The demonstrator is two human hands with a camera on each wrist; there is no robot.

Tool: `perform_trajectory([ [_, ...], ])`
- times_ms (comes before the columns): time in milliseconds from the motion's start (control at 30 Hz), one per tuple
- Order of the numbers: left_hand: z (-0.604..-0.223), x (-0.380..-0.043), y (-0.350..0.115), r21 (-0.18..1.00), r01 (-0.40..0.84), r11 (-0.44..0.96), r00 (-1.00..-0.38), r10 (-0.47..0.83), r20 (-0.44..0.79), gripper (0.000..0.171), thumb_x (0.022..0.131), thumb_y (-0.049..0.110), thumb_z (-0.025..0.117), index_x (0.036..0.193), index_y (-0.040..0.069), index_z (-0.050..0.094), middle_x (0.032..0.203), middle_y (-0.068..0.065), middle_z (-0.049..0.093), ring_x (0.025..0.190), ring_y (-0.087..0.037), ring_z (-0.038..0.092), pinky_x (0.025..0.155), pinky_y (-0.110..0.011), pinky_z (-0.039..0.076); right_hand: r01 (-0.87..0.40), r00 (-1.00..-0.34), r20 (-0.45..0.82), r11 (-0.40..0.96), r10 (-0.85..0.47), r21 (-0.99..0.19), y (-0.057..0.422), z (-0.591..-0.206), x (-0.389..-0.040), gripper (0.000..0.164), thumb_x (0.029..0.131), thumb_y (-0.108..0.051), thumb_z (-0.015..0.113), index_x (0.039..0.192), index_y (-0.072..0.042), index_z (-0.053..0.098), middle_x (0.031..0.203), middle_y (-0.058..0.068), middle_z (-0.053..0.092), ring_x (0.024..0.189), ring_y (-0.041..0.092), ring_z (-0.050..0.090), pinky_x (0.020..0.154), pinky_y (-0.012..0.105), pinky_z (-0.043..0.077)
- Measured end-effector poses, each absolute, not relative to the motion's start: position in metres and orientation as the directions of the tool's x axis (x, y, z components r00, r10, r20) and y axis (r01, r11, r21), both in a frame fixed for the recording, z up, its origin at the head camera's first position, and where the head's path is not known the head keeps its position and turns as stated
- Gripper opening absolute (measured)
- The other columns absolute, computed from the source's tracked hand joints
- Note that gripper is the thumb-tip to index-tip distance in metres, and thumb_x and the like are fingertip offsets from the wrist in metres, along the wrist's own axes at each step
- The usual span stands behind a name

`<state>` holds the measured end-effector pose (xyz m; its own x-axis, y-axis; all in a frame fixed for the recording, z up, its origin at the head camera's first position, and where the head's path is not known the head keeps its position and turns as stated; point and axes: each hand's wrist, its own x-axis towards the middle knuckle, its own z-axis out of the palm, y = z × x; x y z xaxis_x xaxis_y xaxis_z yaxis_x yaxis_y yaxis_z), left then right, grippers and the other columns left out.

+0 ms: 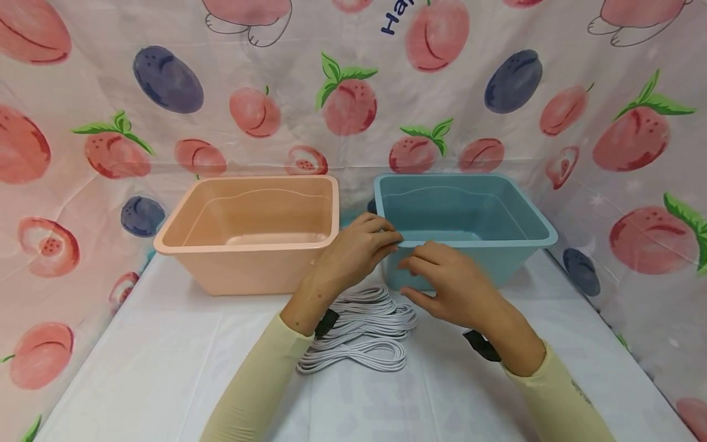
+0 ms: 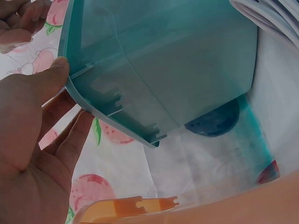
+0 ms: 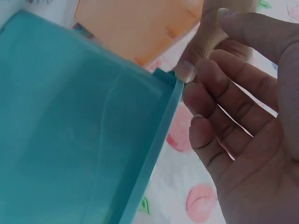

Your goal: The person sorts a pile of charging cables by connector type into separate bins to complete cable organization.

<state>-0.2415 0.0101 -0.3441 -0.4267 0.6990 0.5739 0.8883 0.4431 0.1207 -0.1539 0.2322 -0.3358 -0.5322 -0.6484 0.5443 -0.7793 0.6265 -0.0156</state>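
Observation:
My left hand (image 1: 356,248) pinches the rim of the teal plastic bin (image 1: 516,265) at its front left corner. In the left wrist view the thumb (image 2: 57,70) lies on one side of that rim, with the fingers on the other. Just in front of the bin, my right hand (image 1: 455,285) has loosely bent, parted fingers and holds nothing. Its fingertips come close to the rim and the left thumb in the right wrist view. Below the hands, several looped bundles of white cord (image 1: 359,350) lie on the table, partly covered by the left wrist.
A peach-coloured bin (image 1: 248,270) stands left of the teal one, its front right part behind the left forearm. White cloth covers the table (image 1: 166,368). A fruit-patterned curtain (image 1: 353,37) hangs behind and along both sides.

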Motion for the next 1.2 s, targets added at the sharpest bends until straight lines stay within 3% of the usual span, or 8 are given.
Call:
perform_trajectory([
  [233,-0.344,-0.241,0.010,0.113,0.889,0.443,-0.421,0.696,0.582,0.021,0.104,0.021,0.071,0.121,0.012,0.081,0.118,-0.001,0.072,0.119,-0.021,0.060,0.101,-0.028,0.053,-0.807,-0.500,0.523,0.591,-0.690,0.008,0.220,-0.345,-0.153,0.043,0.078,-0.024,0.097,0.110,-0.010,0.072,0.106,0.001,0.067,0.097,0.020,0.065,0.084,0.038,0.059],
  [633,-0.344,-0.243,0.011,0.115,0.893,0.435,-0.414,0.692,0.592,0.020,0.106,0.021,0.068,0.121,0.014,0.081,0.119,-0.001,0.072,0.120,-0.020,0.060,0.104,-0.029,0.052,-0.827,-0.510,0.452,0.562,-0.732,-0.023,0.202,-0.362,-0.152,0.041,0.081,-0.027,0.096,0.113,-0.013,0.075,0.108,0.000,0.069,0.098,0.019,0.067,0.084,0.037,0.059],
  [1200,-0.346,-0.242,0.009,0.115,0.894,0.434,-0.413,0.695,0.588,0.021,0.107,0.021,0.068,0.122,0.014,0.080,0.120,-0.001,0.072,0.121,-0.021,0.059,0.103,-0.030,0.052,-0.875,-0.439,0.386,0.483,-0.811,0.019,0.175,-0.389,-0.145,0.035,0.084,-0.036,0.092,0.106,-0.015,0.074,0.101,-0.004,0.066,0.093,0.013,0.065,0.082,0.029,0.057],
])
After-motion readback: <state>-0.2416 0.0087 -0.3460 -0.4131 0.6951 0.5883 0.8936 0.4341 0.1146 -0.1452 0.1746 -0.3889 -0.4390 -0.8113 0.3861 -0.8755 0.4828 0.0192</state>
